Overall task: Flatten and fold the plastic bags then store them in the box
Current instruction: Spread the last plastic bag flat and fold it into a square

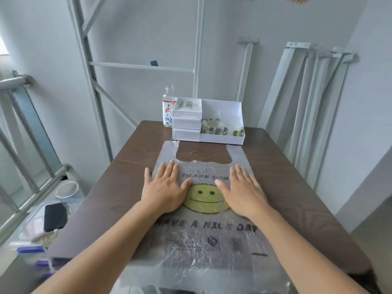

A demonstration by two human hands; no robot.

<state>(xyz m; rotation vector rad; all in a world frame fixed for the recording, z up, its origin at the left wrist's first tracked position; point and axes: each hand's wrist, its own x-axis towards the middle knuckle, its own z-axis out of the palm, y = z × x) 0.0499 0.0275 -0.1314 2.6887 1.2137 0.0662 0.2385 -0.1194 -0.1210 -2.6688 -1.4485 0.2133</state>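
Both palms press a plastic bag (203,221) flat on the desk (286,187).

Left hand (164,188) and right hand (240,190), fingers straight and gripping nothing, flank its printed face; the bag runs lengthwise away toward the box (221,124).

Both hands, left (164,188) and right (241,189), palms down, fingers straight, forearms extended forward.

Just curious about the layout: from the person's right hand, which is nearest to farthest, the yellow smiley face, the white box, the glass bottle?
1. smiley face, on the plastic bag, beside the thumb of the right hand.
2. white box, ahead of the fingertips, at the far end of the table.
3. glass bottle, beyond the box's far left corner.
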